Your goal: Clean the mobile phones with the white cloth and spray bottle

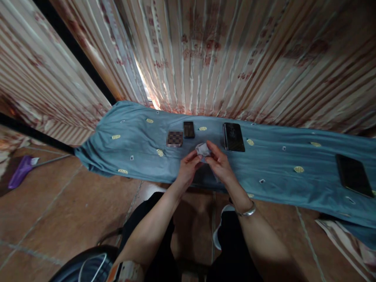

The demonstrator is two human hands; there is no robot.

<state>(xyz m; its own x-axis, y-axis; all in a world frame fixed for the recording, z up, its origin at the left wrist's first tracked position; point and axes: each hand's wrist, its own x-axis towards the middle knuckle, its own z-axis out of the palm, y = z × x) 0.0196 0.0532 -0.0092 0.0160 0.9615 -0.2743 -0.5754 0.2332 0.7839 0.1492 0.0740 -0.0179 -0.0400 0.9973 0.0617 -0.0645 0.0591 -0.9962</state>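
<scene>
Both hands meet over the near edge of a blue cloth-covered bench (141, 156). Between them is a small crumpled whitish cloth (202, 149); whether it wraps anything is hidden. My left hand (188, 166) pinches its left side. My right hand (219, 162) grips its right side, with thumb and forefinger closed on it. Beyond the hands lie a small dark square case (188, 129) and a pixel-blurred flat item (174, 138), to the left. To the right of my right hand rests a black shiny rectangular device (234, 137), perhaps a phone or wallet.
A black tablet-like slab (354, 174) lies at the bench's right end. Pleated curtains (199, 58) hang behind the bench, and a dark pole (79, 55) slants at left. On the tiled floor is a purple broom head (22, 171). A black round object (88, 266) stands at lower left.
</scene>
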